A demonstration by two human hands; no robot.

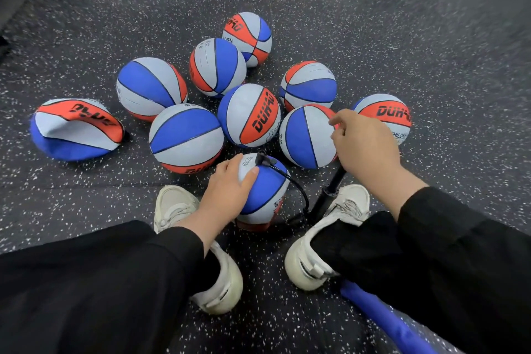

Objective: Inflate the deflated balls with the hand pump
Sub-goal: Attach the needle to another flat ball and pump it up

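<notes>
Your left hand point(227, 184) lies flat on the ball point(263, 190) between your shoes point(175, 204), fingers relaxed beside the hose point(298, 190). Your right hand point(365, 146) grips the pump point(330, 192) handle, just right of the ball on the floor point(431, 52).

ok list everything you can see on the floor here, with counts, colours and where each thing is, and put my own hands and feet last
round rubber basketballs: eight, blue, grey and orange, clustered mid-floor
flattened deflated basketball: one, same colours, far left
basketball being pumped: one, blue and grey, between the shoes
black hand pump: one, upright by the right shoe
black hose: one, from pump base to that ball's top
blue fabric item: one, bottom right
speckled dark rubber floor: under everything
white shoes: two, bottom centre
left hand: rests on the pumped ball
right hand: grip closed on the pump handle
</notes>
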